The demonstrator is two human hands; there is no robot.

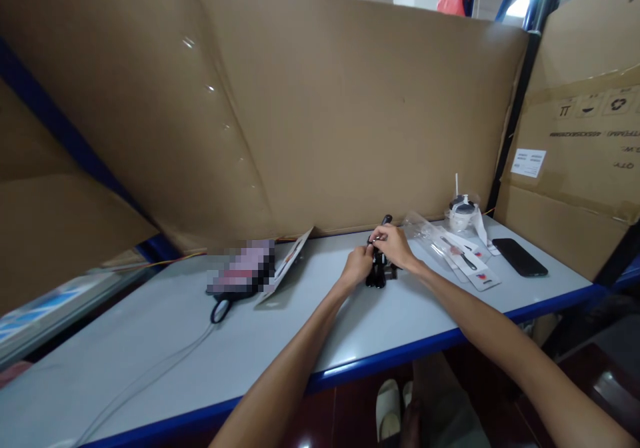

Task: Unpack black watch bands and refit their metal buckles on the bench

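Observation:
Near the back of the table, my left hand (pixel 358 265) is closed around a black-handled tool whose kind I cannot make out. Right beside it, my right hand (pixel 393 245) is bent in a pinch on the same cluster, its fingertips close to the left thumb. A dark rounded handle end (pixel 387 220) sticks up behind the fingers. Below the hands, several glossy black handles (pixel 375 280) lie side by side on the table. The hands hide most of these pieces and the point where the fingers meet.
Packaging cards (pixel 483 276) and clear plastic (pixel 425 235) lie to the right, beside a lidded cup (pixel 463 216) and a black phone (pixel 520 257). A blurred-out device (pixel 243 271) with a cable and a leaning card (pixel 287 268) stand left. Cardboard (pixel 350 115) walls the back.

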